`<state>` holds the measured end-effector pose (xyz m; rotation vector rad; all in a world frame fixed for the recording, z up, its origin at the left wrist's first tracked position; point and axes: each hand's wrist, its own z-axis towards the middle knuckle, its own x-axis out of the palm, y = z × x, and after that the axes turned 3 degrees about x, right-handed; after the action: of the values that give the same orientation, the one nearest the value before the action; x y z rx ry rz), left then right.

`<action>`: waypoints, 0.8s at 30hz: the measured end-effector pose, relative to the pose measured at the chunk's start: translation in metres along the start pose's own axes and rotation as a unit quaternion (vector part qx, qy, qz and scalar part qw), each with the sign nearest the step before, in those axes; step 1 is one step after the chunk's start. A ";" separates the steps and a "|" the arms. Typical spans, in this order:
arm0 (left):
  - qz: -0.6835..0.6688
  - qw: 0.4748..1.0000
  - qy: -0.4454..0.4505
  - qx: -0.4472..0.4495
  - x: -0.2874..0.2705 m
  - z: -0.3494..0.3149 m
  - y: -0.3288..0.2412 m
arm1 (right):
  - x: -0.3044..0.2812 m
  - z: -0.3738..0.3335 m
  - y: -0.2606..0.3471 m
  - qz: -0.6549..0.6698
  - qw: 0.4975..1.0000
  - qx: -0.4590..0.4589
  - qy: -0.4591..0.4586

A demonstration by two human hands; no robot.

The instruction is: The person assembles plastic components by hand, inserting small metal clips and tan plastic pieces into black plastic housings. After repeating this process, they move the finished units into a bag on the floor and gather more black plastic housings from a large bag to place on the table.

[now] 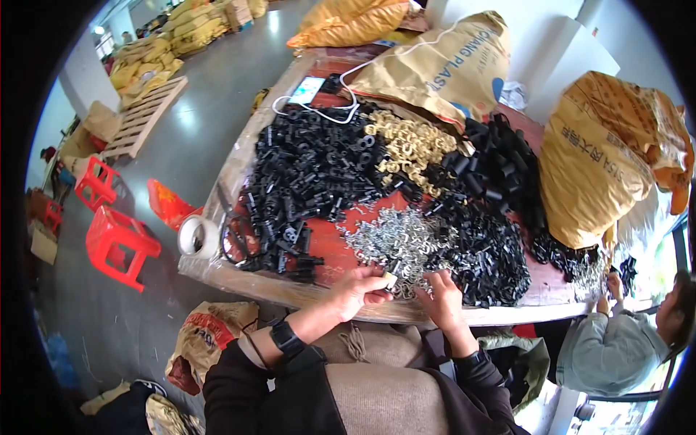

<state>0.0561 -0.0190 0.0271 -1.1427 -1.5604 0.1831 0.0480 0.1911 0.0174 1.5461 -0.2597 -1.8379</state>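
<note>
My left hand pinches a small tan plastic part between thumb and fingers, just above the table's near edge. My right hand is beside it with bent fingers at the near side of a pile of small silvery metal clips; what its fingertips hold, if anything, is too small to make out. Behind the clips lies a heap of tan plastic rings. Black plastic fittings spread over the left of the red tabletop. To the right is a pile of small black pieces.
Black tubes lie below a large yellow sack. Another sack stands at the right, near a co-worker's hands. A phone with a white cable lies at the back. A tape roll sits at the left corner; red stools stand beyond.
</note>
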 end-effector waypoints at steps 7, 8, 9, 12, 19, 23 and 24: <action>-0.032 0.999 -0.023 0.013 0.001 0.027 -0.006 | 0.013 0.005 -0.027 -0.136 0.991 -0.011 0.010; -0.037 0.999 -0.020 0.006 0.001 0.030 -0.007 | 0.014 0.005 -0.028 -0.127 0.992 -0.003 0.018; -0.032 0.999 -0.012 0.005 -0.001 0.034 -0.011 | 0.015 0.008 -0.028 -0.117 0.993 0.004 0.026; -0.025 1.000 0.011 -0.006 -0.006 0.040 -0.020 | 0.017 0.013 -0.030 -0.094 0.995 0.017 0.041; -0.027 0.999 -0.003 -0.026 -0.016 0.039 -0.035 | 0.009 0.016 -0.026 -0.033 0.997 0.036 0.060; -0.019 0.999 -0.017 -0.048 -0.020 0.044 -0.031 | 0.006 0.014 -0.027 -0.058 0.998 -0.029 0.016; -0.016 0.998 -0.015 -0.056 -0.019 0.046 -0.030 | 0.005 0.012 -0.028 -0.049 0.998 -0.028 0.024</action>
<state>-0.0010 -0.0279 0.0179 -1.2062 -1.6313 0.0941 0.0262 0.2050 0.0005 1.5872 -0.1116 -1.8633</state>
